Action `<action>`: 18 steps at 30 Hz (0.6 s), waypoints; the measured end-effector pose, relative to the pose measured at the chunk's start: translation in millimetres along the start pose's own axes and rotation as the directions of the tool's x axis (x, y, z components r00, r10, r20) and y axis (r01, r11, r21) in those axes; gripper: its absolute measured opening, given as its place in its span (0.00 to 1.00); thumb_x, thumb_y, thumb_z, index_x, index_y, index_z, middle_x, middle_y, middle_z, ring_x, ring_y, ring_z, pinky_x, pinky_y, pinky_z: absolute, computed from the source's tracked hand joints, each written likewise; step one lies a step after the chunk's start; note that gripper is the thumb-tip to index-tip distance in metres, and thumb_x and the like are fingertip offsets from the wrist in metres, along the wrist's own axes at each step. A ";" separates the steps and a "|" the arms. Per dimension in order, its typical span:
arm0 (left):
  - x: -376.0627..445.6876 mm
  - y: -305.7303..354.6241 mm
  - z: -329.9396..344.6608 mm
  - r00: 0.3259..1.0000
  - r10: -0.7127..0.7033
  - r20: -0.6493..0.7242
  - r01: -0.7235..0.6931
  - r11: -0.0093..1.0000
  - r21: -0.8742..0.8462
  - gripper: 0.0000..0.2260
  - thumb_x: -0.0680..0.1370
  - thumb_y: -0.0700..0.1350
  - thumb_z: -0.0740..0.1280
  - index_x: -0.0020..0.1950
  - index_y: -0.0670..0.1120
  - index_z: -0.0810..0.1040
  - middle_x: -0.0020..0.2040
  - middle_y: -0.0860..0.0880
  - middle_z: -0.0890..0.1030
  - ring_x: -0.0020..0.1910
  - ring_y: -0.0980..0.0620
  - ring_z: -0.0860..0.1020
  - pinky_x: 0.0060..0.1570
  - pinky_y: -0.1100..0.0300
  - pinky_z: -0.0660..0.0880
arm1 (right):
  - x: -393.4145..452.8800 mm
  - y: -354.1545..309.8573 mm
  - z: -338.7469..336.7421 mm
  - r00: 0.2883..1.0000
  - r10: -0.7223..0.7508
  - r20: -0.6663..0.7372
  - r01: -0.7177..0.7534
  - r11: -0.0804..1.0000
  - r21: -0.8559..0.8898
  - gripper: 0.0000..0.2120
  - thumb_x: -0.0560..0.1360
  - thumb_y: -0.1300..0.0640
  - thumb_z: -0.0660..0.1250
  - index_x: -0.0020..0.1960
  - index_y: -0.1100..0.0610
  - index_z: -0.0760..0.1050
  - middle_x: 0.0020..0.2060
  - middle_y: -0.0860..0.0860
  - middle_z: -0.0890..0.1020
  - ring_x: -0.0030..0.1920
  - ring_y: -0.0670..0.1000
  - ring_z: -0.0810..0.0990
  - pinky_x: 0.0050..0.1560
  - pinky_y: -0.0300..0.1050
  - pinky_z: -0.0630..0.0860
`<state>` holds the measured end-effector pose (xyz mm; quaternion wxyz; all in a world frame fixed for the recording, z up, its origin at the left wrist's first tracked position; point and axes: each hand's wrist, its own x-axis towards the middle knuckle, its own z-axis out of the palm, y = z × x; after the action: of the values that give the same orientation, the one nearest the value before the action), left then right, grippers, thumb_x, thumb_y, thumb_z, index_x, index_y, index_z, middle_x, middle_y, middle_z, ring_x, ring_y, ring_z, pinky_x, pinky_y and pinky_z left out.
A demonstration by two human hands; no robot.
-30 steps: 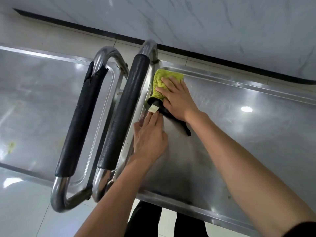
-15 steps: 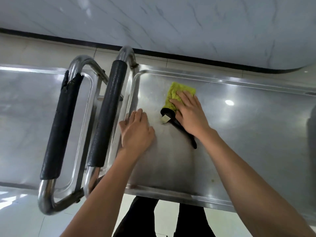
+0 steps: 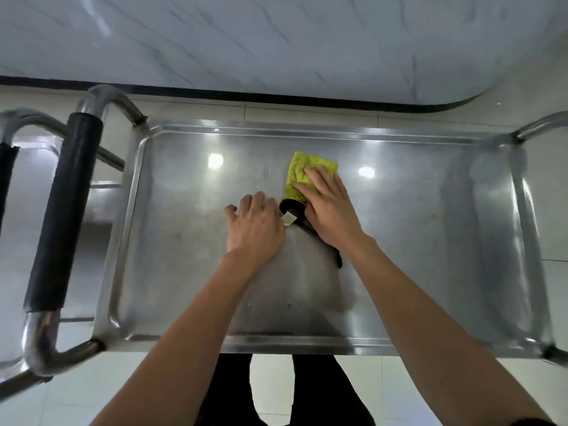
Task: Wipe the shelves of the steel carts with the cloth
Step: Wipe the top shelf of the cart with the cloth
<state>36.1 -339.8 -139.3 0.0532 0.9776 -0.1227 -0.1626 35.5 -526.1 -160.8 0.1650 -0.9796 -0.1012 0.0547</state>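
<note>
Pressing flat, the right hand (image 3: 327,207) is lying palm-down on the yellow-green cloth (image 3: 302,175), fingers stretched out and together rather than curled around it; the cloth is sitting a little toward 12 o'clock of the middle of the steel cart's top shelf (image 3: 415,241), with its black cuff (image 3: 292,207) and a small pale tag (image 3: 289,218) poking out at the hand's 9 o'clock side; the left hand (image 3: 255,226) is resting just beside it at 9 o'clock, spread open on the bare metal and holding nothing, its edge nearly touching the tag; a black-padded handle (image 3: 66,210) is standing at the shelf's 9 o'clock end, and part of a second cart's handle (image 3: 7,167) is showing beyond it; dark trouser legs (image 3: 227,392) are showing at 6 o'clock, below the shelf's near rim.
</note>
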 end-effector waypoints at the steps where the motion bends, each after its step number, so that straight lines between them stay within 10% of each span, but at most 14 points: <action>1: -0.1 3.6 2.7 1.000 -0.003 0.006 0.003 1.000 0.027 0.15 0.79 0.51 0.57 0.61 0.48 0.75 0.64 0.49 0.71 0.65 0.46 0.69 0.61 0.42 0.63 | -7.0 10.9 -2.8 1.000 0.010 -0.006 -0.010 1.000 0.000 0.22 0.77 0.59 0.63 0.72 0.53 0.71 0.77 0.53 0.62 0.79 0.58 0.54 0.76 0.61 0.55; 18: 2.2 -7.5 9.3 1.000 0.012 -0.004 -0.012 0.999 0.038 0.15 0.79 0.49 0.59 0.65 0.50 0.74 0.68 0.52 0.70 0.68 0.49 0.68 0.63 0.40 0.61 | -38.3 35.3 -0.6 0.999 0.053 -0.014 -0.053 0.998 -0.036 0.21 0.79 0.57 0.60 0.71 0.53 0.71 0.76 0.52 0.64 0.78 0.58 0.55 0.76 0.61 0.55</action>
<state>36.7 -333.8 -149.8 0.0359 0.9781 -0.1314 -0.1577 4.7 -567.2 -169.3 0.1464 -0.9851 -0.0750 0.0510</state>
